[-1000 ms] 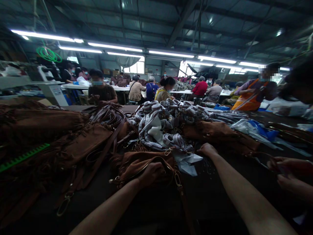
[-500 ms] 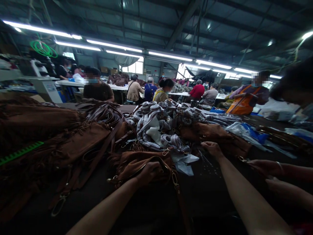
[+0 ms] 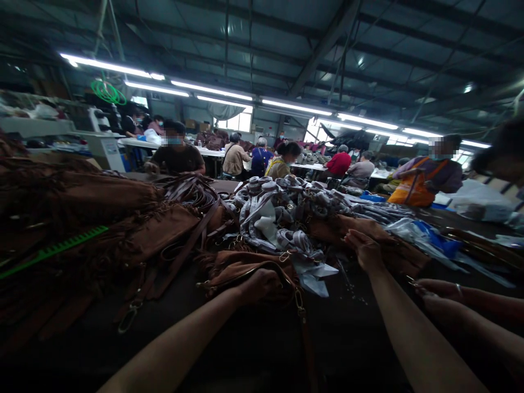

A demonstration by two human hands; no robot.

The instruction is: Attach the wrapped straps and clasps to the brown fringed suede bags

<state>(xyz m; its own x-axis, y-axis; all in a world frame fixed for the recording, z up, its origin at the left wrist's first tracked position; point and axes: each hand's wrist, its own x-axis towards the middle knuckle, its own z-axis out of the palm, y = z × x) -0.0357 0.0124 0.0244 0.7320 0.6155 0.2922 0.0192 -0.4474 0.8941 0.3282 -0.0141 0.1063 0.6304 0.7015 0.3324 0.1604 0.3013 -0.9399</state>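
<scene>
Your left hand [image 3: 264,283] was at the open zipped mouth of the brown bag [image 3: 239,264], its fingers curled over the edge; with the fingertips hidden, I could not tell whether you gripped the cloth or only rested there. Set that way, it probably kept the mouth apart and the bag steady. The bag lay in front of you on the dark table [image 3: 347,333], within easy reach, its strap [image 3: 306,335] trailing toward you from the metal clip [image 3: 298,298], presumably to stay clear of the opening.

Your right hand [image 3: 363,250] was raised beyond the bag's right side, fingers bent with the tips near the thumb; I could not tell whether they had closed on anything small. Below it lay thin pale strands [image 3: 347,281], loose and perhaps left there for easy picking.

Just past the bag, grey wrapped bundles [image 3: 282,204] stood heaped, likely central so as to be reached from several sides. More brown bags [image 3: 102,191] were piled to your left, under a green toothed strip [image 3: 73,243]. At your right, a co-worker's hands [image 3: 436,297] worked close to a small metal ring [image 3: 410,280].
</scene>
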